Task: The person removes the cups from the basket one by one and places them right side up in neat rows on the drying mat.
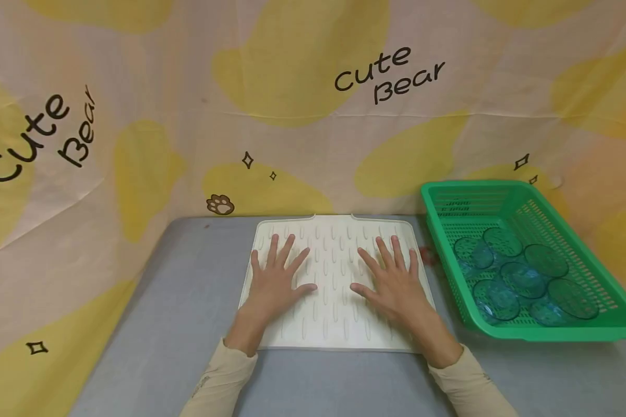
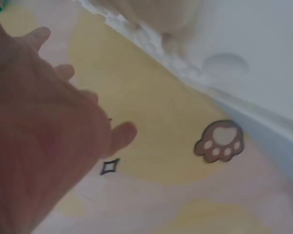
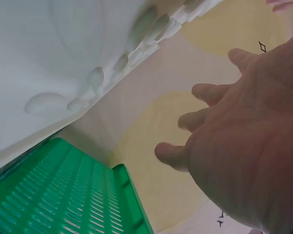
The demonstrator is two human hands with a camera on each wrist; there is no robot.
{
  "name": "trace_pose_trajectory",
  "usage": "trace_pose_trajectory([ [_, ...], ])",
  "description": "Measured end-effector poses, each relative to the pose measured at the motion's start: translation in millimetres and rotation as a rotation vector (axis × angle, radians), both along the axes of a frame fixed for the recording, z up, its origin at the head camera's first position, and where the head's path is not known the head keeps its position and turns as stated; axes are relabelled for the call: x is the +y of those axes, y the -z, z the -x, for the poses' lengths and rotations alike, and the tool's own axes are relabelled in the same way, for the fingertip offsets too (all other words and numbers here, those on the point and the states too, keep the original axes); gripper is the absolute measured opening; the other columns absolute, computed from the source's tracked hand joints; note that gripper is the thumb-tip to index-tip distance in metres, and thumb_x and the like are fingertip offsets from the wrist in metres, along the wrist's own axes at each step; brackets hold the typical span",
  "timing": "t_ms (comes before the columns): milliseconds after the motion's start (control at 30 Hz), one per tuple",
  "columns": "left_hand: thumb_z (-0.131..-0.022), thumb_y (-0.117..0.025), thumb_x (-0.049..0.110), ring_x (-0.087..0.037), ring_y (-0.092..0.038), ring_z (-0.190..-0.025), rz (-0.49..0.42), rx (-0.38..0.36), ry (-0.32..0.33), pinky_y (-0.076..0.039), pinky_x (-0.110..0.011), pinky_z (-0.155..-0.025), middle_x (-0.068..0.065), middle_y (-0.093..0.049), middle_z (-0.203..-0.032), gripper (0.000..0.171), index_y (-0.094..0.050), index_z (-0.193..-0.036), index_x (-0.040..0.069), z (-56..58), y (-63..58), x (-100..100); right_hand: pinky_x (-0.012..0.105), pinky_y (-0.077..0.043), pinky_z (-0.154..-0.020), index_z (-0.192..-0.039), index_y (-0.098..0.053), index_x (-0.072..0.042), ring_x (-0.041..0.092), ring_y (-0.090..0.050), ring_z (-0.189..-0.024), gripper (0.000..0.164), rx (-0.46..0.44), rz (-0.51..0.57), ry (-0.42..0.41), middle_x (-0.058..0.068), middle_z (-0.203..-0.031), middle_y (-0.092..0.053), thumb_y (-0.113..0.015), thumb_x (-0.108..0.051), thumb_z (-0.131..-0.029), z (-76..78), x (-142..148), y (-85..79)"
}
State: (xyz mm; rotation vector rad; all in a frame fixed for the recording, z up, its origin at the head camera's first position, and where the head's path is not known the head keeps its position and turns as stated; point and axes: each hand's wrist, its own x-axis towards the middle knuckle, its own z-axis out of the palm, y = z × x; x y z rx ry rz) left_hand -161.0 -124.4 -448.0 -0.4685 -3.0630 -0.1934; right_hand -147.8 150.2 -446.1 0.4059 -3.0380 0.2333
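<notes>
A white ridged drying mat [image 1: 335, 333] with a raised rim lies flat on the grey table. Over its left half my left hand [image 1: 272, 288] is spread palm down, fingers pointing away from me. My right hand [image 1: 399, 291] mirrors it over the right half, fingers fanned and thumb turned inward. Neither hand holds anything. In the left wrist view a gap shows between the straight fingers [image 2: 123, 139] and the mat [image 2: 268, 92]. The right wrist view likewise has the fingers [image 3: 172, 155] apart from the mat [image 3: 34, 63].
To the right stands a green plastic basket [image 1: 451, 289] with slotted walls. Several clear blue glass vessels [image 1: 524, 281] with round rims lie inside it. A patterned cloth [image 1: 292, 139] hangs behind the table and along its left side.
</notes>
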Motion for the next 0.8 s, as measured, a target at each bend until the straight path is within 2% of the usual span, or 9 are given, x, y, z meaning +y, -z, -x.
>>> trace_pose_trajectory([
  [133,-0.088,-0.054,0.071,-0.034,0.011,-0.156,0.005,0.042,-0.018,-0.006,-0.074,-0.114,-0.001,-0.001,-0.17,0.082,-0.025,-0.157,0.038,3.4,-6.3,-12.2,0.071,-0.003,-0.116,-0.156,-0.032,-0.032,0.042,0.002,-0.155,0.078,0.01,0.0,-0.016,0.012,-0.169,-0.012,-0.046,-0.072,-0.09,0.3,1.7,-1.3],
  [267,-0.086,-0.057,0.07,-0.035,0.008,-0.156,0.008,0.052,-0.031,-0.01,-0.074,-0.113,-0.002,-0.002,-0.17,0.084,-0.026,-0.157,0.037,-1.3,-19.2,-24.2,0.069,-0.003,-0.117,-0.156,-0.031,-0.032,0.04,0.005,-0.155,0.077,0.012,0.006,-0.039,0.012,-0.169,-0.01,-0.047,-0.071,-0.091,0.8,3.9,-3.2],
  [400,-0.085,-0.06,0.069,-0.036,0.007,-0.156,0.015,0.035,-0.002,-0.011,-0.073,-0.114,-0.001,-0.002,-0.17,0.086,-0.027,-0.157,0.035,-13.7,-29.7,-30.2,0.065,-0.002,-0.119,-0.156,-0.03,-0.033,0.037,0.01,-0.156,0.074,0.011,0.013,-0.065,0.011,-0.169,-0.006,-0.047,-0.068,-0.093,2.1,10.7,-5.8],
  [500,-0.083,-0.063,0.068,-0.038,0.003,-0.156,0.037,0.034,0.052,-0.013,-0.073,-0.113,-0.003,-0.007,-0.17,0.087,-0.03,-0.156,0.034,-26.2,-33.1,-33.1,0.064,-0.002,-0.119,-0.156,-0.031,-0.033,0.037,0.01,-0.156,0.073,0.021,0.017,-0.065,0.011,-0.169,-0.005,-0.05,-0.065,-0.094,1.0,18.7,-11.0],
  [667,-0.081,-0.069,0.063,-0.039,-0.005,-0.155,0.038,-0.003,0.119,-0.018,-0.073,-0.113,-0.003,-0.014,-0.169,0.088,-0.032,-0.156,0.033,-48.2,-30.6,-43.7,0.065,-0.004,-0.119,-0.157,-0.028,-0.033,0.037,0.009,-0.156,0.073,0.026,0.039,-0.081,0.011,-0.169,-0.004,-0.05,-0.064,-0.094,-10.2,27.2,-28.5],
  [800,-0.08,-0.074,0.057,-0.041,-0.011,-0.154,0.022,-0.049,0.127,-0.023,-0.074,-0.11,-0.005,-0.019,-0.168,0.088,-0.037,-0.154,0.03,-61.7,-26.3,-53.4,0.065,-0.006,-0.119,-0.158,-0.024,-0.035,0.034,0.01,-0.156,0.075,0.034,0.067,-0.113,0.01,-0.17,-0.005,-0.05,-0.063,-0.094,-24.4,34.9,-45.3],
])
